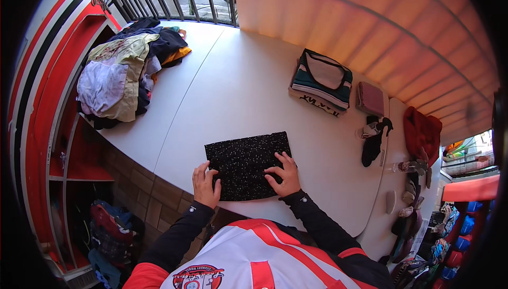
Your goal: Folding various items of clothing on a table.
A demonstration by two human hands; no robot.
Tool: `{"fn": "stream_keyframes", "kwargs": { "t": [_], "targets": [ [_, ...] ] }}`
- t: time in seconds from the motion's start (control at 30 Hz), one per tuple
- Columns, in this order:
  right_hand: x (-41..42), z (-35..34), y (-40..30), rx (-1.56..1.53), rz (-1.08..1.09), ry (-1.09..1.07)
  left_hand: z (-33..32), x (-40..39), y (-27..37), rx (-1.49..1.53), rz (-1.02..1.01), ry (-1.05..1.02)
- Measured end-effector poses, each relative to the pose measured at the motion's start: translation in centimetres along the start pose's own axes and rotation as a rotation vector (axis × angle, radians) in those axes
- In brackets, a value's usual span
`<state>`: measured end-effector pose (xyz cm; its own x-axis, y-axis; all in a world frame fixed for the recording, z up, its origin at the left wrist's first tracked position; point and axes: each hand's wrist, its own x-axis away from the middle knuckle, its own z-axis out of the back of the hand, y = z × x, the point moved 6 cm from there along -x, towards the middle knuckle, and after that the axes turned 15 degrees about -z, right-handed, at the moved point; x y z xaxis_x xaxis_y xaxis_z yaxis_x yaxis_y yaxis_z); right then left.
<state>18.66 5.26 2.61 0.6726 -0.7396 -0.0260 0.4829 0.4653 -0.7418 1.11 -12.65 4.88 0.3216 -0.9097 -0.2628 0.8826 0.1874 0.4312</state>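
Note:
A black cloth garment with white specks (247, 166) lies folded into a flat rectangle near the front edge of the white table (222, 102). At its left edge rests my left hand (206, 186), fingers spread, with the fingertips touching the fabric. My right hand (285, 174) lies over its right side, thumb and fingers apart on the cloth. Neither hand grips the fabric. Black sleeves cover both forearms down to the wrists.
A loose heap of clothes (115, 75) sits at the table's far left. Towards the right stand a folded stack (322, 80), a folded mauve cloth (371, 98) and dark socks (372, 142). A red cloth (421, 136) lies beyond them. Red shelving (81, 150) borders the left.

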Motion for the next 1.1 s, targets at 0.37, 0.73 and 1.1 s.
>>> {"fn": "stream_keyframes", "kwargs": {
  "t": [0.37, 0.73, 1.1],
  "targets": [
    [0.6, -4.2, 0.1, 0.376, 0.135, -0.125, -5.0, 1.9, -2.3, -0.116, -0.025, -0.246],
    [-0.8, -0.5, 6.8, -0.02, -0.639, 0.091, -4.0, 3.4, -4.8, -0.014, 0.433, -0.004],
    [-1.4, -2.3, 5.0, 0.098, -0.622, -0.087, -9.7, 4.3, -8.3, 1.22, 0.89, 0.053]
  ]
}}
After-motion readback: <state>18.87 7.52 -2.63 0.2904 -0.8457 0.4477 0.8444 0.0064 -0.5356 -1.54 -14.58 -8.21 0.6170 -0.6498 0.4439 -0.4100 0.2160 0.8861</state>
